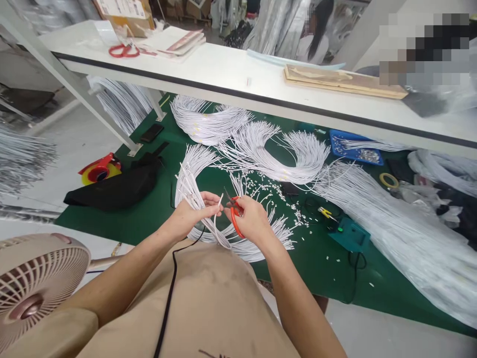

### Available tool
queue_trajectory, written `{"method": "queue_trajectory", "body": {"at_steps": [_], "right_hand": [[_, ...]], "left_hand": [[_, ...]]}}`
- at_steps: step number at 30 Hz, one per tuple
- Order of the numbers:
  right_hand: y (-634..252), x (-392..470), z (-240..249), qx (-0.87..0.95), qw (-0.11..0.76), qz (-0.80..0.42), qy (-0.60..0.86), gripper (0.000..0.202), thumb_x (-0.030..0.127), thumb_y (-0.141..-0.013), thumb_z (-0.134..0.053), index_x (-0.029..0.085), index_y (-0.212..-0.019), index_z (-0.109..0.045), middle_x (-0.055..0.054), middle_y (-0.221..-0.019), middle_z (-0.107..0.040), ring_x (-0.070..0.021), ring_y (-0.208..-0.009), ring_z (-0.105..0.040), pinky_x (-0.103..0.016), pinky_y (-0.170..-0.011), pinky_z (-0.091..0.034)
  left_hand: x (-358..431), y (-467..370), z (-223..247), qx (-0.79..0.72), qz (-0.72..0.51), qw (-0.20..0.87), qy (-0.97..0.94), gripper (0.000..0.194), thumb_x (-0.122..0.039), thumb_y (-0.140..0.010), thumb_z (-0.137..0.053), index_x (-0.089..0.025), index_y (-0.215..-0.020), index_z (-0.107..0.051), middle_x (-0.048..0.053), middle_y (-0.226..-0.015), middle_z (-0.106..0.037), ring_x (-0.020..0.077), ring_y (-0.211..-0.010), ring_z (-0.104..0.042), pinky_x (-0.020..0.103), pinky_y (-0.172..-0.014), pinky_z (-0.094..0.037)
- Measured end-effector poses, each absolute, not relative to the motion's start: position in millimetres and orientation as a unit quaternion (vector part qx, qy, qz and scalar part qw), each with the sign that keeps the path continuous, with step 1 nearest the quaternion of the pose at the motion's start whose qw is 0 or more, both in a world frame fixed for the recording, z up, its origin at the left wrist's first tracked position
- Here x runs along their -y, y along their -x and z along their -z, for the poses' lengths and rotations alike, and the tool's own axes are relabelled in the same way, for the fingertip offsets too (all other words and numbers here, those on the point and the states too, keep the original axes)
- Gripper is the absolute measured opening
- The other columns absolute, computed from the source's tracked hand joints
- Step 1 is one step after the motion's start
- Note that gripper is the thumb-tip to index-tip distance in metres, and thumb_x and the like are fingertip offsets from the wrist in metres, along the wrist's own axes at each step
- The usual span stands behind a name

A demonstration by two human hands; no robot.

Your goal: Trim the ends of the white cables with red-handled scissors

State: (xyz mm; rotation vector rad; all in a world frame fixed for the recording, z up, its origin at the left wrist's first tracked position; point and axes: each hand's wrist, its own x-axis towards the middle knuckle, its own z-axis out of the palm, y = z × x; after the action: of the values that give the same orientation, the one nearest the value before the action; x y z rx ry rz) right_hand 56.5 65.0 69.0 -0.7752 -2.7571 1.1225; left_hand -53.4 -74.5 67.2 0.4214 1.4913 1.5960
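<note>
White cables (191, 185) run through my left hand (194, 211), whose fingers are closed on them; one cable end sticks up between thumb and fingertips. Just to the right, my right hand (250, 215) is wrapped round red-handled pliers (237, 223), their dark jaws pointing up and left near that cable end. A loop of white cables (253, 251) lies on the green table below both hands. Small white pieces (266, 188) are scattered beyond my right hand.
Bundled white cables (290, 166) cover the green table (313, 263). A blue tray (337, 144) and a teal device (350, 234) are at right. A tape dispenser (100, 170) and black cloth (115, 186) lie left. A white shelf (223, 67) crosses behind; a fan (37, 283) stands lower left.
</note>
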Motion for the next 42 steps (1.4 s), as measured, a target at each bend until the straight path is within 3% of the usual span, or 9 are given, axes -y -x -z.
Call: {"method": "queue_trajectory", "body": {"at_steps": [9,16,21,24,27,32,36,42], "right_hand": [[-58,-58,-78,0.953,-0.013,-0.201,0.224,0.035,0.043,-0.082,-0.044,0.019,-0.059,-0.053,-0.001,-0.069,-0.057,-0.0108,-0.056,-0.046,-0.024,-0.051,-0.022],[-57,-52,-77,0.963,0.014,-0.154,0.220,0.029,0.037,-0.081,-0.048,0.019,-0.061,-0.056,-0.002,-0.069,-0.059,-0.0129,-0.060,-0.050,-0.027,-0.055,-0.024],[-59,-49,-69,0.963,0.055,-0.148,0.219,0.025,0.035,-0.082,-0.049,0.018,-0.067,-0.060,-0.004,-0.070,-0.059,-0.0152,-0.067,-0.052,-0.029,-0.063,-0.028],[-61,-53,-66,0.952,0.070,-0.207,0.216,0.024,0.035,-0.080,-0.051,0.017,-0.066,-0.061,-0.004,-0.069,-0.057,-0.0148,-0.066,-0.051,-0.029,-0.063,-0.030],[-61,-61,-68,0.894,0.085,-0.377,0.226,0.022,0.036,-0.077,-0.056,0.017,-0.066,-0.061,-0.002,-0.069,-0.056,-0.0126,-0.062,-0.049,-0.026,-0.059,-0.033],[-56,-72,-82,0.746,0.116,-0.639,0.149,0.021,0.032,-0.079,-0.056,0.020,-0.094,-0.065,0.000,-0.078,-0.058,-0.0115,-0.069,-0.051,-0.027,-0.071,-0.039],[-54,-75,-89,0.725,0.080,-0.682,0.054,0.017,0.029,-0.078,-0.059,0.019,-0.087,-0.067,-0.001,-0.079,-0.061,-0.0136,-0.079,-0.054,-0.030,-0.081,-0.038],[-55,-73,-80,0.704,0.090,-0.697,0.107,0.018,0.033,-0.073,-0.063,0.016,-0.077,-0.065,0.000,-0.071,-0.059,-0.0121,-0.067,-0.052,-0.028,-0.069,-0.040]], "left_hand": [[75,51,-69,-0.627,-0.624,0.421,-0.202,0.026,-0.030,-0.069,-0.069,-0.016,-0.090,-0.062,0.004,-0.079,-0.064,0.0161,-0.075,-0.060,0.028,-0.069,-0.043],[75,51,-68,-0.651,-0.614,0.402,-0.194,0.028,-0.033,-0.067,-0.070,-0.016,-0.088,-0.062,0.002,-0.075,-0.064,0.0155,-0.069,-0.059,0.027,-0.064,-0.044],[76,52,-71,-0.655,-0.597,0.407,-0.219,0.023,-0.035,-0.073,-0.063,-0.015,-0.085,-0.062,0.003,-0.070,-0.064,0.0151,-0.067,-0.058,0.027,-0.063,-0.043],[76,52,-73,-0.652,-0.589,0.410,-0.245,0.021,-0.036,-0.077,-0.059,-0.015,-0.079,-0.062,0.002,-0.068,-0.062,0.0135,-0.064,-0.055,0.026,-0.060,-0.041],[75,51,-74,-0.642,-0.584,0.425,-0.257,0.023,-0.038,-0.078,-0.057,-0.015,-0.075,-0.061,0.002,-0.067,-0.060,0.0126,-0.061,-0.051,0.025,-0.058,-0.040],[75,52,-75,-0.605,-0.585,0.472,-0.264,0.022,-0.037,-0.077,-0.058,-0.015,-0.073,-0.059,0.001,-0.065,-0.057,0.0115,-0.058,-0.048,0.024,-0.056,-0.038],[75,55,-75,-0.572,-0.574,0.521,-0.268,0.022,-0.037,-0.077,-0.059,-0.015,-0.074,-0.058,0.000,-0.064,-0.056,0.0105,-0.057,-0.046,0.023,-0.054,-0.035],[77,59,-76,-0.560,-0.564,0.545,-0.265,0.021,-0.036,-0.076,-0.060,-0.014,-0.074,-0.058,0.001,-0.063,-0.056,0.0107,-0.058,-0.047,0.024,-0.056,-0.035]]}}
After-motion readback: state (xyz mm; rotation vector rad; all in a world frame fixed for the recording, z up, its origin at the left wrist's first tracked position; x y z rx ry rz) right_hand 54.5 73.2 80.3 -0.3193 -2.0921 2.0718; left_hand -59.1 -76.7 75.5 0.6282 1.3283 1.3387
